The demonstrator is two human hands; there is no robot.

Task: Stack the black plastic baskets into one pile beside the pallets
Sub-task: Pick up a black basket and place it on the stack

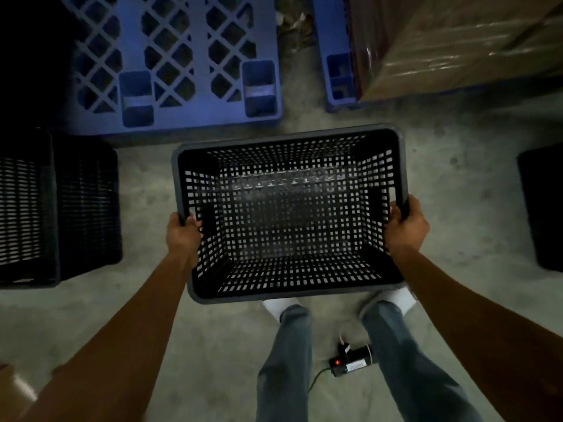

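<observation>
I hold an empty black plastic basket (289, 214) with perforated walls in front of me, open side up, above the concrete floor. My left hand (182, 236) grips its left rim at the handle slot, and my right hand (406, 222) grips the right rim. Another black basket (58, 208) stands on the floor at the left, close to the blue pallet (176, 59). The edge of a third black basket (542, 208) shows at the far right.
A second blue pallet (338, 56) at the upper right carries wrapped cardboard boxes (463, 41). A power strip (350, 363) with a red light and cable lies on the floor between my legs. Bare concrete floor (457, 153) lies between the held basket and the pallets.
</observation>
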